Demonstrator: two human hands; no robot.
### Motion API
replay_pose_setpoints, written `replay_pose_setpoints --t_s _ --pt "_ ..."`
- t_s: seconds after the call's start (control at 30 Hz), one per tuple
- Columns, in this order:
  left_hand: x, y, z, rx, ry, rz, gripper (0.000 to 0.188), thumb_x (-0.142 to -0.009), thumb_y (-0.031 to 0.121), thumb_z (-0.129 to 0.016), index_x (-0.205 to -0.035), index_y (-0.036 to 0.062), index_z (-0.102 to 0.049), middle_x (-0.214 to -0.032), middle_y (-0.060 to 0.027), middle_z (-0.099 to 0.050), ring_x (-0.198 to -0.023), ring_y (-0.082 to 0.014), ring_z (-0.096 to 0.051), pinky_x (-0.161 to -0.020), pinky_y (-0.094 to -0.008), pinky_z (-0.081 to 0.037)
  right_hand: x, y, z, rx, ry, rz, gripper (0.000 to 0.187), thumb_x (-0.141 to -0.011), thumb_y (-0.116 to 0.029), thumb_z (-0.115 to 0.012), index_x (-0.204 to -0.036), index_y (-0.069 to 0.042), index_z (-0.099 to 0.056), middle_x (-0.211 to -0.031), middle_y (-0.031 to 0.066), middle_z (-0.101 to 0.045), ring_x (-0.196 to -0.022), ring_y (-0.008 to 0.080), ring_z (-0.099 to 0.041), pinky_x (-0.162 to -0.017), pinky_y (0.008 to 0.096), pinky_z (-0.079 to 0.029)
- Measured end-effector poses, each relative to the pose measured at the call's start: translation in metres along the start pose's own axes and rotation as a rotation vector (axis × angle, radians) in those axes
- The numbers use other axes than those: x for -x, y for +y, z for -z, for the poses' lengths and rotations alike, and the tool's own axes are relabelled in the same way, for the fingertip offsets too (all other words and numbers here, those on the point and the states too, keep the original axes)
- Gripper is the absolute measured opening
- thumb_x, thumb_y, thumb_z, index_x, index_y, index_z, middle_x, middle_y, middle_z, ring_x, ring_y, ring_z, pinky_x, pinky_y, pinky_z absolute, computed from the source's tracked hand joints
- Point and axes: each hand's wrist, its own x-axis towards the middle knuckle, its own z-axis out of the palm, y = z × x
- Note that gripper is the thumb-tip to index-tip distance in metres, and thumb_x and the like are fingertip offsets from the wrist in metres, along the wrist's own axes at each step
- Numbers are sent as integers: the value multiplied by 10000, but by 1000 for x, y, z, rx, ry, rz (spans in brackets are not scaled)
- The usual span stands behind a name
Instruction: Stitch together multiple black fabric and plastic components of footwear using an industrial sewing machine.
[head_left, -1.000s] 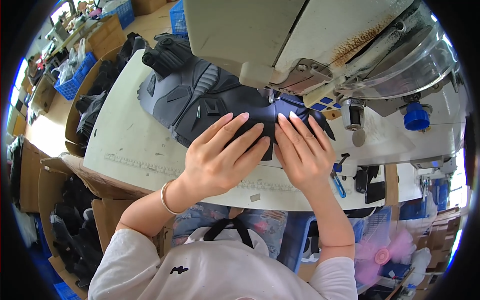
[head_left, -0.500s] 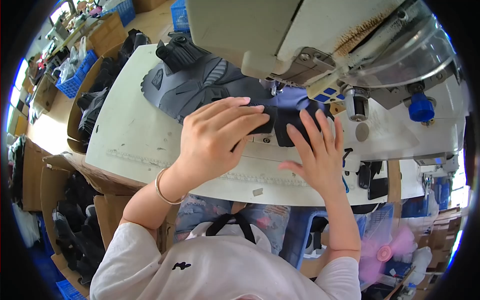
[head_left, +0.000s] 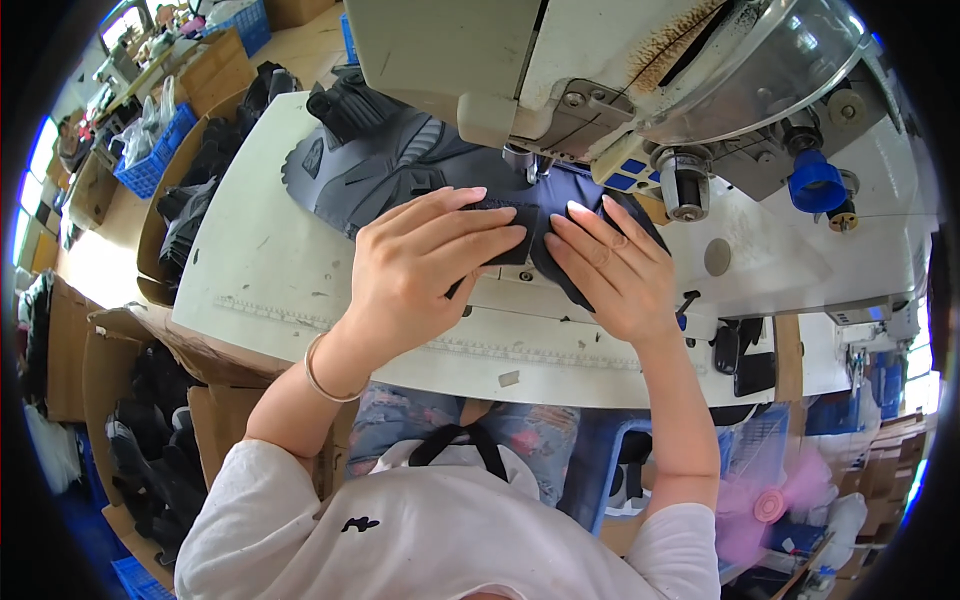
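Under the sewing machine head lies a dark grey moulded piece with raised ridges, like a boot upper, and a bluish-lined black flap at its right end. My left hand is closed over a black strip on its near edge, fingers on top and thumb mostly hidden underneath. On the black flap, my right hand rests with its fingers stretched flat, close to the left fingertips; its thumb is hidden. Both hands are just on the near side of the presser foot.
The white machine table has a ruler strip along its near side. Cardboard boxes with black pieces stand at the left. A dark phone-like object lies on the right, above a pink fan.
My right hand has moved from spread fingers above the flap to lying on it, fingers closer together. The left hand stays on the strip. The view has shifted slightly.
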Motion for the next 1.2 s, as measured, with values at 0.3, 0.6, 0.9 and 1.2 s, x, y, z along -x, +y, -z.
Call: replay_pose_setpoints --t_s 0.3,0.6,0.9,1.2 --pt "13 -8 -14 -227 59 -182 311 -689 75 -707 -985 101 -798 -1094 -12 -756 -1110 -265 -699 -946 -444 -591 1 -6 2 -29 -8 -66 249 -851 -155 -664 -1052 -163 -811 -1172 22 -759 -1181 198 -687 -1073 383 -492" --pt "21 -11 -20 -223 125 -181 239 -726 56 -714 -943 94 -806 -1047 -34 -776 -1107 -284 -716 -958 -459 -595 -5 -10 3 -43 -3 -58 247 -801 -155 -714 -1026 -149 -814 -1152 29 -763 -1148 223 -699 -1045 427 -521" --pt "20 -14 -29 -241 170 -183 236 -738 71 -691 -943 89 -807 -1053 -34 -776 -1112 -295 -713 -957 -459 -595 -9 -7 0 -40 17 -63 249 -819 -150 -710 -1045 -141 -814 -1139 40 -771 -1150 235 -701 -1048 431 -526" --pt "16 -14 -34 -221 178 -158 236 -728 68 -707 -941 90 -806 -1054 -32 -775 -1100 -294 -716 -949 -447 -598 -11 -8 0 -18 35 -72 223 -812 -112 -721 -1016 -113 -812 -1128 50 -761 -1104 230 -712 -1024 409 -537"
